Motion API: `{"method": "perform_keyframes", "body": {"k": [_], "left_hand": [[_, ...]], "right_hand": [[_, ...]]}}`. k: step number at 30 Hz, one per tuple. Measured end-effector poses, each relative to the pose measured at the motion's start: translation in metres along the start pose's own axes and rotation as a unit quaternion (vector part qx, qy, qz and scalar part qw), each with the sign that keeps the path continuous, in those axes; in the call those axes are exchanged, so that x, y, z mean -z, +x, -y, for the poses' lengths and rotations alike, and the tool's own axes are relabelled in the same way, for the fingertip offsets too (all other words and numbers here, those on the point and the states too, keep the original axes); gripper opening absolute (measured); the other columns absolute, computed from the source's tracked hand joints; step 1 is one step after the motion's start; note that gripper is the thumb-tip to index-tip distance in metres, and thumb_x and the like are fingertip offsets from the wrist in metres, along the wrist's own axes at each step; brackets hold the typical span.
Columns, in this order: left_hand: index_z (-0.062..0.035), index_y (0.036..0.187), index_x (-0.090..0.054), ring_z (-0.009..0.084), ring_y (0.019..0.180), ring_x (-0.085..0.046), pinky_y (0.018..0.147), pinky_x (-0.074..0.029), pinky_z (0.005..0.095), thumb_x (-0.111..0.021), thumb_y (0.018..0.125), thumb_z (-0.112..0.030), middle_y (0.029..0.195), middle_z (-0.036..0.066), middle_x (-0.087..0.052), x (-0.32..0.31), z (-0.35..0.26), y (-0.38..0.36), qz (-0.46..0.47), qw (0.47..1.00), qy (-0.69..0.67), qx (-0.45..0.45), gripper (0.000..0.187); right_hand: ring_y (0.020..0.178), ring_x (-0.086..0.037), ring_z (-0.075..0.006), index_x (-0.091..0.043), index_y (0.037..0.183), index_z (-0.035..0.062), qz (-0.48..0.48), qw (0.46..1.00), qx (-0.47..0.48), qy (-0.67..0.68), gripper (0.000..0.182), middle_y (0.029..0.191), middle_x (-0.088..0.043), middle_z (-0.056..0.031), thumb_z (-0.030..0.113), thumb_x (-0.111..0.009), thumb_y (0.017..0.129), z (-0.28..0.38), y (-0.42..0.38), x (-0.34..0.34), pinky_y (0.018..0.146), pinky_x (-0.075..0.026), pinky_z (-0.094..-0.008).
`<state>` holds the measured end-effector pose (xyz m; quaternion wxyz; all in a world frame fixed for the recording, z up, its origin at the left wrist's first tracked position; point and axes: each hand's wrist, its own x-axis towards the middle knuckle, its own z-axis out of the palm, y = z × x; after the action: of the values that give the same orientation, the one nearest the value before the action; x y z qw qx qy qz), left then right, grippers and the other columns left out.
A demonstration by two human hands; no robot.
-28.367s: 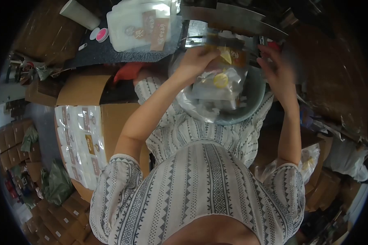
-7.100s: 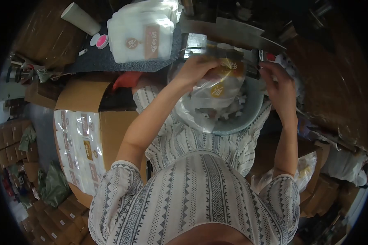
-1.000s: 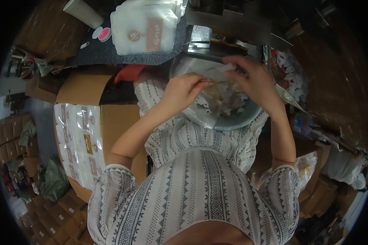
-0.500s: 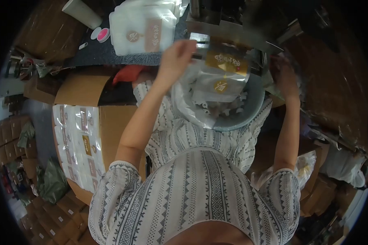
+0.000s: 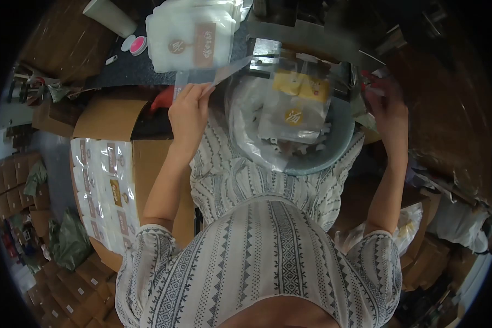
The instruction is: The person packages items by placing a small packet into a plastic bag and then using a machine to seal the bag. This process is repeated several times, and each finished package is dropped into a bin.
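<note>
Pinched in my left hand (image 5: 188,116) is a clear plastic bag (image 5: 224,75), stretched out toward the metal machine (image 5: 303,44). In front of the machine, a clear printed pouch (image 5: 294,117) with a gold label hangs over a blue-grey basin (image 5: 339,147) that holds many small white pieces. My right hand (image 5: 392,117) is at the machine's right side, close to something red (image 5: 368,79). Its fingers are dark and blurred, and I cannot tell what they hold. A stack of printed white pouches (image 5: 188,44) lies on the dark mat beyond my left hand.
On the left stands an open carton (image 5: 147,180) filled with packed pouches (image 5: 106,191). A white cup (image 5: 110,17) and a small pink-filled jar (image 5: 138,45) are at the back left. Brown cartons (image 5: 76,292) and a green bag (image 5: 70,243) are on the floor.
My left hand has moved left and toward me from beside the machine, drawing the clear bag out. The right hand stays near the machine's right side, shifted slightly.
</note>
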<state>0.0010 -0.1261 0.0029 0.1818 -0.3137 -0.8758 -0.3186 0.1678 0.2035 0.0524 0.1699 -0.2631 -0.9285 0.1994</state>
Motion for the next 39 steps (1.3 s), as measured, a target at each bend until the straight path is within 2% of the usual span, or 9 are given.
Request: {"method": "perform_keyframes", "body": {"k": [2,11,16,21,27,30,32,34,39], "left_hand": [[-0.0065,0.091,-0.067,0.0324,0.073,-0.061,0.06,-0.048,0.0375,-0.064,0.08,-0.006,0.08,0.011,-0.06,0.001,-0.021,0.0,0.011,1.0,-0.006,-0.008,0.012],[-0.003,0.089,-0.066,0.032,0.073,-0.061,0.061,-0.048,0.0377,-0.065,0.078,-0.004,0.081,0.011,-0.061,0.0,-0.059,0.004,0.058,0.992,-0.092,-0.064,0.011],[-0.0008,0.093,-0.066,0.0243,0.07,-0.065,0.064,-0.051,0.0323,-0.064,0.084,-0.007,0.083,0.014,-0.064,-0.021,-0.064,-0.003,0.199,0.967,-0.139,-0.076,0.011],[0.0028,0.1,-0.065,0.0138,0.066,-0.063,0.06,-0.05,0.0292,-0.064,0.088,-0.018,0.086,0.011,-0.067,-0.062,-0.072,0.023,0.37,0.79,-0.41,0.266,0.024],[0.0029,0.103,-0.064,0.0139,0.066,-0.063,0.066,-0.055,0.0261,-0.064,0.09,-0.024,0.086,0.009,-0.065,-0.084,-0.073,0.046,0.34,0.715,-0.498,0.353,0.029],[0.0034,0.103,-0.063,0.0145,0.07,-0.065,0.064,-0.055,0.026,-0.063,0.091,-0.024,0.085,0.009,-0.065,-0.08,-0.07,0.038,0.303,0.733,-0.527,0.306,0.03],[0.0026,0.109,-0.061,0.024,0.093,-0.065,0.076,-0.054,0.0319,-0.062,0.091,-0.029,0.1,0.016,-0.064,-0.066,-0.045,0.052,0.2,0.863,-0.393,0.248,0.036],[0.0003,0.121,-0.055,0.0336,0.116,-0.053,0.093,-0.045,0.0441,-0.062,0.09,-0.035,0.122,0.022,-0.055,-0.058,0.014,0.062,-0.04,0.998,-0.039,-0.041,0.048],[-0.0114,0.136,-0.043,0.0356,0.121,-0.046,0.1,-0.03,0.0543,-0.065,0.085,-0.033,0.133,0.019,-0.048,-0.053,0.029,0.007,0.071,0.969,0.209,-0.115,0.059]], "right_hand": [[0.084,-0.064,-0.0343,-0.058,0.104,0.0027,0.051,0.967,0.038,0.248,0.026,0.095,-0.067,-0.0143,0.013,-0.068,0.082,0.032,-0.01,-0.002,0.071,-0.051,-0.0439],[0.09,-0.063,-0.0303,-0.063,0.099,0.004,0.033,0.945,0.289,0.151,0.023,0.094,-0.067,-0.0122,0.011,-0.07,0.078,0.079,-0.008,-0.023,0.077,-0.05,-0.0373],[0.089,-0.064,-0.0252,-0.064,0.107,0.0052,0.158,0.934,0.199,0.25,0.027,0.099,-0.067,-0.0102,0.013,-0.069,0.081,0.074,-0.008,-0.022,0.077,-0.05,-0.0341],[0.093,-0.065,-0.0186,-0.065,0.109,0.0051,0.088,0.965,0.088,0.233,0.026,0.105,-0.067,-0.0108,0.014,-0.067,0.085,0.045,0.0,-0.023,0.078,-0.049,-0.03],[0.089,-0.067,-0.0233,-0.064,0.104,0.0006,0.072,0.993,0.007,0.091,0.023,0.094,-0.068,-0.0151,0.015,-0.064,0.086,0.003,0.012,-0.004,0.077,-0.049,-0.0312],[0.097,-0.061,-0.034,-0.062,0.103,0.0065,-0.036,0.99,0.132,-0.032,0.02,0.102,-0.065,-0.0164,0.016,-0.06,0.085,-0.048,0.042,-0.043,0.083,-0.048,-0.0391],[0.1,-0.058,-0.0372,-0.058,0.109,0.0078,-0.064,0.959,0.172,-0.216,0.024,0.107,-0.063,-0.0159,0.014,-0.057,0.085,-0.058,0.044,-0.061,0.086,-0.046,-0.0417],[0.099,-0.058,-0.0375,-0.057,0.111,0.0086,-0.027,0.969,0.136,-0.206,0.027,0.107,-0.062,-0.0151,0.013,-0.056,0.085,-0.048,0.048,-0.054,0.085,-0.047,-0.0428],[0.106,-0.055,-0.037,-0.059,0.104,0.0022,0.044,0.996,0.057,-0.055,0.021,0.11,-0.059,-0.0183,0.013,-0.056,0.087,-0.034,0.039,-0.042,0.09,-0.045,-0.0439]]}}
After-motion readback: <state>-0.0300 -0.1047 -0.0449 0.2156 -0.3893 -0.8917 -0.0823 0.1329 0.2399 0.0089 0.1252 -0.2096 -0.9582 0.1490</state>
